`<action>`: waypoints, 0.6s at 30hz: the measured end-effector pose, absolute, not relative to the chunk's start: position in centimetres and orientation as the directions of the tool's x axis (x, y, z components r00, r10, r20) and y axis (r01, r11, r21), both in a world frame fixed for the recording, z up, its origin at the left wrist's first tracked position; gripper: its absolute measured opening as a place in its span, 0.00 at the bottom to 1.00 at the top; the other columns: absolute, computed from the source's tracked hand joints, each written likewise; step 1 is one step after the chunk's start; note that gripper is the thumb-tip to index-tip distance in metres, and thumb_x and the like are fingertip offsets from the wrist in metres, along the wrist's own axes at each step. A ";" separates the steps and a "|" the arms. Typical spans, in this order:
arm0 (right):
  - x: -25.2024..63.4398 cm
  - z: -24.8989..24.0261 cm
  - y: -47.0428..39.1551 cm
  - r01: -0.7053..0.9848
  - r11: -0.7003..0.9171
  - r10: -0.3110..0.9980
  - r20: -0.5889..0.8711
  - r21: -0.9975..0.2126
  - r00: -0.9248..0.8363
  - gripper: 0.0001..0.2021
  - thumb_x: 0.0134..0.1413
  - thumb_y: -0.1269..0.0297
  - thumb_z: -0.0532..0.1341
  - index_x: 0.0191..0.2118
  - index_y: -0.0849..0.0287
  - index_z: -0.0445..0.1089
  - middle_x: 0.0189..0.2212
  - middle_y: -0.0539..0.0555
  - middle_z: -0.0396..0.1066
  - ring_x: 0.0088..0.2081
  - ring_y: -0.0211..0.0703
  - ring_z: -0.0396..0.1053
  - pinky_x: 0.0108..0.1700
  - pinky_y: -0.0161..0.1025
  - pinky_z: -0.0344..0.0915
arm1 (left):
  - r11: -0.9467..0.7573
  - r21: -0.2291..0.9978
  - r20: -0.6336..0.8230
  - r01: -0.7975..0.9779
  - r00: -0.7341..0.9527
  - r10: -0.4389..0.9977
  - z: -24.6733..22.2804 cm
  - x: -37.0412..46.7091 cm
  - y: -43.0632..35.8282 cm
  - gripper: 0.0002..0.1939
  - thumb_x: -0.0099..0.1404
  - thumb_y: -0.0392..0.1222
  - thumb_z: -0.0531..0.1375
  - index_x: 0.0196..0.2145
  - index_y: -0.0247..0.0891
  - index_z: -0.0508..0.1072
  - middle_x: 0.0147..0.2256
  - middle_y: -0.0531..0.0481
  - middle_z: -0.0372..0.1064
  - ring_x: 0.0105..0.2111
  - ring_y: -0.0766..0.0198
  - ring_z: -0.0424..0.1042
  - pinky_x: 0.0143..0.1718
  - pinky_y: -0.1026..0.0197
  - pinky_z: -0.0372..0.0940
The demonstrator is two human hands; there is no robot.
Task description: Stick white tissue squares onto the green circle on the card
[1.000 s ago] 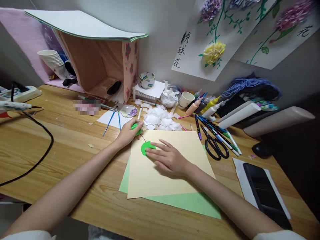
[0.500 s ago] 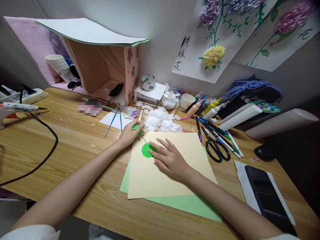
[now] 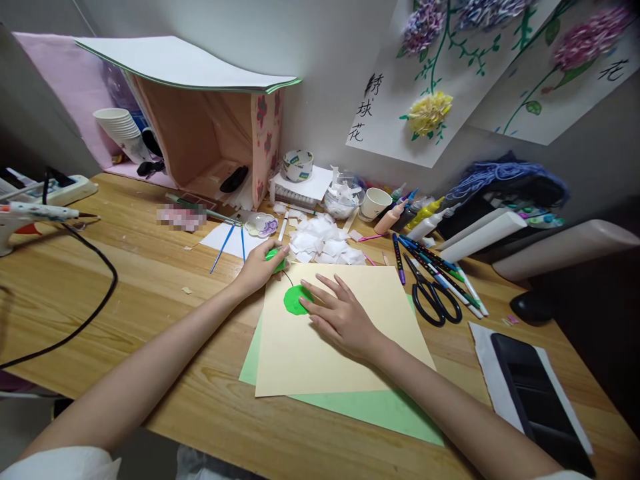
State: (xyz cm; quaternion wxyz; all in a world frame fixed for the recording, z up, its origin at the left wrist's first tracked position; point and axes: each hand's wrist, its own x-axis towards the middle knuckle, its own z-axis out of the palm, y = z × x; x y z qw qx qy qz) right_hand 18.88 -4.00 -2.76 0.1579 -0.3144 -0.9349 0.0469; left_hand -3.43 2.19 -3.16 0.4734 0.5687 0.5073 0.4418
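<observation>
Flat and bright green, with an uneven, roughly round edge, the clay patch (image 3: 295, 301) is touched by the spread fingertips of the open right hand (image 3: 343, 317). Beyond it, a green lump (image 3: 275, 260) is gripped in the left hand (image 3: 259, 268).

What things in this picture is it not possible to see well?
- Green lump: full shape, head view, hidden by the left hand.
- Green disc: right edge, head view, partly under right hand fingers.
- Pink item: head view, pixelated.
- Glue gun: head view, cut by left edge.
</observation>
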 end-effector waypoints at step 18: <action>18.8 -2.4 -3.8 0.544 0.795 0.582 0.088 -0.268 -0.808 0.25 0.62 0.53 0.50 0.63 0.47 0.51 0.65 0.50 0.46 0.66 0.54 0.41 0.63 0.61 0.44 | -0.037 0.986 0.024 0.165 0.080 0.996 -3.0 -3.4 2.2 0.18 0.58 0.56 0.58 0.33 0.37 0.65 0.26 0.54 0.63 0.22 0.69 0.67 0.19 0.68 0.61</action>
